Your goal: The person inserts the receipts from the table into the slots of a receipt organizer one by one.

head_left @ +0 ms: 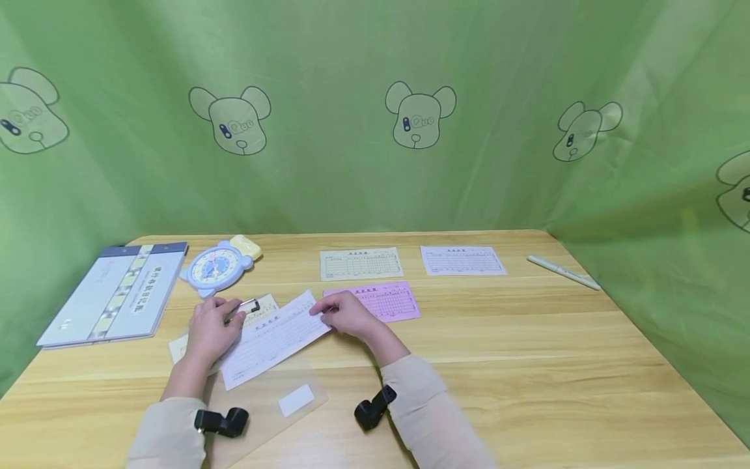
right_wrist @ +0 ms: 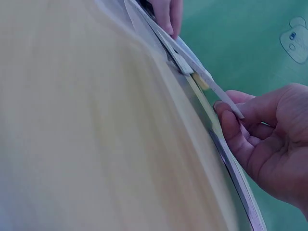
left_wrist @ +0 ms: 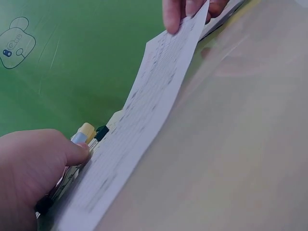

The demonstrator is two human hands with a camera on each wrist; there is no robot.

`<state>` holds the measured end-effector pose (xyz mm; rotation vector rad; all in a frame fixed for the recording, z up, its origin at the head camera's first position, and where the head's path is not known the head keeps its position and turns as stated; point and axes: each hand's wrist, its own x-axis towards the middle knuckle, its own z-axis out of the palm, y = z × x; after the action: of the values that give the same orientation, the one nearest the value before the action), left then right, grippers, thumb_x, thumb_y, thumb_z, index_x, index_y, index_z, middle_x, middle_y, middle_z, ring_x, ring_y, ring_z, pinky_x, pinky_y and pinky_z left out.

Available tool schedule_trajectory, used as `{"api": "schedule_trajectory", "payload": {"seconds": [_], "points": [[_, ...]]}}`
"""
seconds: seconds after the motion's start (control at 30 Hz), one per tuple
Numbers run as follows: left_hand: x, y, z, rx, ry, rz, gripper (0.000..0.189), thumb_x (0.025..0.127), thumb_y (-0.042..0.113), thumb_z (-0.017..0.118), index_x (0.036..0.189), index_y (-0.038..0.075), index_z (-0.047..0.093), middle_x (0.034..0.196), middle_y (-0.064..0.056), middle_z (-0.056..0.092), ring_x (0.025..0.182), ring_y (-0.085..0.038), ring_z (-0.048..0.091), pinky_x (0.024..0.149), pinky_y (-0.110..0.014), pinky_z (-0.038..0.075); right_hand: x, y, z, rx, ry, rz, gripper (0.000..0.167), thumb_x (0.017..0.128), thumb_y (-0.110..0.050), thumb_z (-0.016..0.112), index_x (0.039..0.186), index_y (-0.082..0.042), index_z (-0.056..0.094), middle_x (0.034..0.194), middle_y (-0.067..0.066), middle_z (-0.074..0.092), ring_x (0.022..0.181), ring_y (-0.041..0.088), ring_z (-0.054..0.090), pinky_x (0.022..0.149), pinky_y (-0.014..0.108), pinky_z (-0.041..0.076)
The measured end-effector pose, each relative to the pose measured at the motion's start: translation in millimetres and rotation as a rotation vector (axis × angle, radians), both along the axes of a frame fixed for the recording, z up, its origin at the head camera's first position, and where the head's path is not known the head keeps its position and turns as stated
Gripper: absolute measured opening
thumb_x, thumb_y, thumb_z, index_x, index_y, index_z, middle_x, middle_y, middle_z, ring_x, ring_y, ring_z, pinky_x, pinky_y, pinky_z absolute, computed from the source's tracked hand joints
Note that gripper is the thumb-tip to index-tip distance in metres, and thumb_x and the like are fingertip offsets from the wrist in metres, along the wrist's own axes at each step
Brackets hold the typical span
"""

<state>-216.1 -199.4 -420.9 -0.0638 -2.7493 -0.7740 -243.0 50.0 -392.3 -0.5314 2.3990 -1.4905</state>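
A translucent clipboard (head_left: pixel 263 391) with a white label lies at the front of the table. Its metal clip (head_left: pixel 240 310) has black ends; my left hand (head_left: pixel 212 329) grips it, the thumb lying on the metal in the left wrist view. A pale yellow form (head_left: pixel 263 311) lies by the clip, partly covered. Over it slants a white printed form (head_left: pixel 275 339), its lower left end close beside the left hand. My right hand (head_left: pixel 347 314) pinches this form's right end between thumb and fingers, raised off the board in the right wrist view.
A pink form (head_left: pixel 387 302) lies just behind the right hand. Farther back are a yellowish form (head_left: pixel 361 264) and a lilac-white form (head_left: pixel 463 260). A pen (head_left: pixel 562 272) lies right. Left stand a blue toy clock (head_left: pixel 213 268), a yellow block (head_left: pixel 246 247) and a ledger (head_left: pixel 114 296).
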Motion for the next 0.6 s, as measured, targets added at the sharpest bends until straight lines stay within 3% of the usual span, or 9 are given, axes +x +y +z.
{"api": "schedule_trajectory", "payload": {"seconds": [0.3, 0.6], "points": [[-0.1, -0.7, 0.5, -0.033, 0.04, -0.014, 0.032, 0.082, 0.014, 0.054, 0.108, -0.005, 0.057, 0.098, -0.02, 0.046, 0.089, -0.033, 0.038, 0.074, -0.045, 0.03, 6.2, -23.3, -6.6, -0.017, -0.005, 0.016, 0.023, 0.073, 0.009, 0.056, 0.092, -0.001, 0.065, 0.099, 0.009, 0.059, 0.074, 0.013, 0.052, 0.057, 0.021, 0.041], [0.4, 0.2, 2.2, -0.057, 0.04, -0.023, 0.031, 0.083, 0.013, 0.054, 0.109, -0.004, 0.056, 0.097, -0.019, 0.046, 0.089, -0.032, 0.038, 0.073, -0.044, 0.031, 9.4, -41.8, -11.3, -0.067, -0.055, -0.02, 0.021, 0.074, 0.008, 0.057, 0.089, -0.003, 0.067, 0.094, 0.003, 0.06, 0.082, 0.01, 0.053, 0.069, 0.021, 0.042]]}}
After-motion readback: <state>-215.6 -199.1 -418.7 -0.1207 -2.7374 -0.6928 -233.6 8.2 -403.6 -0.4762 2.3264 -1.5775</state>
